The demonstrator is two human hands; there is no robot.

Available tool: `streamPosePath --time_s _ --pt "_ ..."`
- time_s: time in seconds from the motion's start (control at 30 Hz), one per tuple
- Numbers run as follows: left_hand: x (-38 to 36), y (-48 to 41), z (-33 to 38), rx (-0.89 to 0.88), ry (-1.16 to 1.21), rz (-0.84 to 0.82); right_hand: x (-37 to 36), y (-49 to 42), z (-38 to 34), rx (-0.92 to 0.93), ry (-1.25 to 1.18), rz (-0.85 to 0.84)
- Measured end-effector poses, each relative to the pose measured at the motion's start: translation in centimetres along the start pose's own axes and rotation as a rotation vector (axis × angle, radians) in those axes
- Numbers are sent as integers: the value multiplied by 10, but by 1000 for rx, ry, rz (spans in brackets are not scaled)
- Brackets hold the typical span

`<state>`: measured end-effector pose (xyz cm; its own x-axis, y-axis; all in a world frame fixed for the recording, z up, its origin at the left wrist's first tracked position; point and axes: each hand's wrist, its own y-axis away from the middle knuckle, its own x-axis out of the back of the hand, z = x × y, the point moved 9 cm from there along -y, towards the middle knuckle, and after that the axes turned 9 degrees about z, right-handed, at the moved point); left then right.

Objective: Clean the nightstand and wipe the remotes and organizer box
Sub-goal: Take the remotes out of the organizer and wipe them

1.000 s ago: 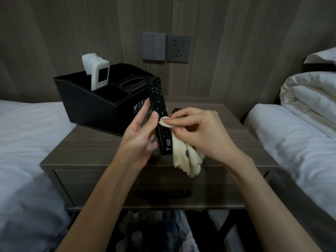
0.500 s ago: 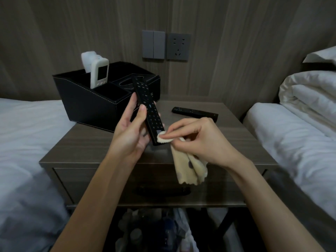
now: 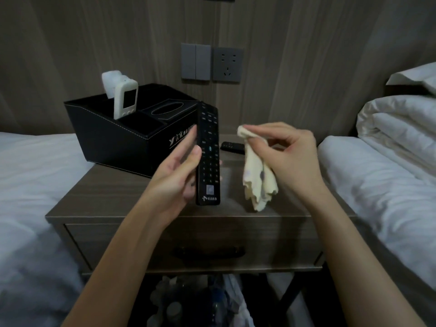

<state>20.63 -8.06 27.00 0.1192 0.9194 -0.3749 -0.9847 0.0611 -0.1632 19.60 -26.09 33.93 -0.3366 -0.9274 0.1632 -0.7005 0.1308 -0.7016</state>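
Nightstand (image 3: 122, 204), as I view it from the head camera. A black organizer box (image 3: 118, 142) stands on its rear left. The left hand (image 3: 175, 175) grasps a long black remote (image 3: 208, 156) along its edges, holding it upright above the tabletop with the buttons facing me. The right hand (image 3: 292, 156) pinches a cream cloth (image 3: 257, 180), which hangs apart from that remote. A white remote (image 3: 125, 99) stands upright in a box compartment. A second black remote (image 3: 232, 147) lies flat behind the cloth, partly hidden.
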Motion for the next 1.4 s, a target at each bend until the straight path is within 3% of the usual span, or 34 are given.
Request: streamPosePath --time_s 0.13,0.3,0.57,0.8,1.23,1.33,1.4 --pt "-17 7 -13 53 -33 -115 7 -4 -2 46 66 128" --pt "-22 8 -18 67 -32 -135 7 -4 -7 82 122 171" --pt "-8 5 -14 47 3 -58 -25 11 -7 164 195 -15" --pt "13 -4 -5 17 113 118 -53 31 -8 207 165 -239" --pt "38 -10 10 -53 271 268 -80 60 -5 141 206 -573" --pt "37 -9 11 -52 274 267 -77 57 -3 119 219 -567" --pt "35 -9 9 -39 278 262 -62 44 2 79 234 -471"
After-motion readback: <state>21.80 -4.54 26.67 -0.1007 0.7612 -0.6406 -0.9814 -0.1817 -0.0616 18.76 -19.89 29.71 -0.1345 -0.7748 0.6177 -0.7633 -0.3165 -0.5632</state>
